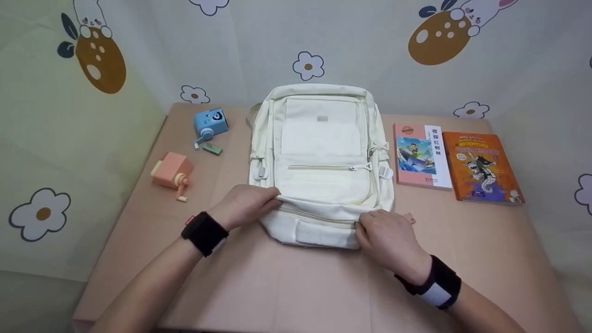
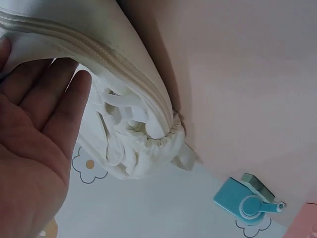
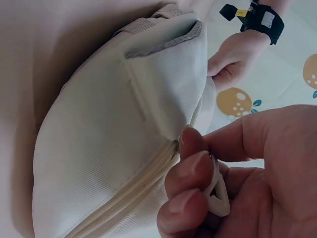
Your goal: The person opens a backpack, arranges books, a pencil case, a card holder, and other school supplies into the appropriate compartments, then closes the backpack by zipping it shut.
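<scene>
A cream backpack [image 1: 323, 175] lies flat on the middle of the pink table [image 1: 286, 286], its top end towards me. My left hand [image 1: 270, 196] grips the fabric at the left end of the near zipper [image 1: 319, 216]. At the right end of that zipper my right hand [image 1: 370, 222] pinches the white zipper pull [image 3: 218, 196] between thumb and fingers. In the right wrist view the backpack [image 3: 114, 139] bulges, and the left hand [image 3: 233, 59] holds its far corner. The left wrist view shows my palm [image 2: 34, 148] against the backpack [image 2: 133, 114].
A blue sharpener [image 1: 210, 124], a small green eraser [image 1: 212, 149] and a pink sharpener [image 1: 172, 172] sit left of the bag. Two books [image 1: 423, 155] [image 1: 483, 166] lie to its right. A patterned curtain surrounds the table.
</scene>
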Demonstrator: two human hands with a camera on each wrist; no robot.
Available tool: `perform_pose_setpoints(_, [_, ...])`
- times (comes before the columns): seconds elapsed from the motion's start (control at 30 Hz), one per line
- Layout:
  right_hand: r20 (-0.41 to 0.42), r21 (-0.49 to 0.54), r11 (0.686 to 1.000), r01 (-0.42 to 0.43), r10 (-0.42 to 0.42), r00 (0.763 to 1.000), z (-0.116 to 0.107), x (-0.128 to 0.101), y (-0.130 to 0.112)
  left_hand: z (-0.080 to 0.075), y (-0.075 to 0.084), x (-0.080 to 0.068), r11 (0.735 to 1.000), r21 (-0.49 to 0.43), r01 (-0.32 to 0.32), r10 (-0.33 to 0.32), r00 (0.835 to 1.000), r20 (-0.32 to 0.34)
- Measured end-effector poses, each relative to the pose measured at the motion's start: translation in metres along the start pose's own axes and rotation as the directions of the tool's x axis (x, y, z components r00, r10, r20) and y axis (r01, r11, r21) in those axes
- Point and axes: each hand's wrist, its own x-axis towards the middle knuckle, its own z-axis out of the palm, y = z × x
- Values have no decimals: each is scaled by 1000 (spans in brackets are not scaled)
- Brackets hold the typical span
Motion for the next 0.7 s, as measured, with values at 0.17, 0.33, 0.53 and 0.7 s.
perform_pose_setpoints(0.17, [-27,-21,1000,20,-21,999,2,1,-5,2,3,4,1000,-14,24,-23,1000,13])
perform_pose_setpoints(0.33, [-113,-96,985,146,-157,981,6,10,-20,2,3,5,1000,-12,22,-22,1000,6])
perform_pose_setpoints(0.53, [-72,-161,960,230,-244,967,10,27,-42,1,3,5,999,-21,24,-24,1000,5])
perform_pose_setpoints(0.7, [-29,-218,934,283,-296,955,14,42,-62,1,3,5,999,-27,31,-31,1000,3])
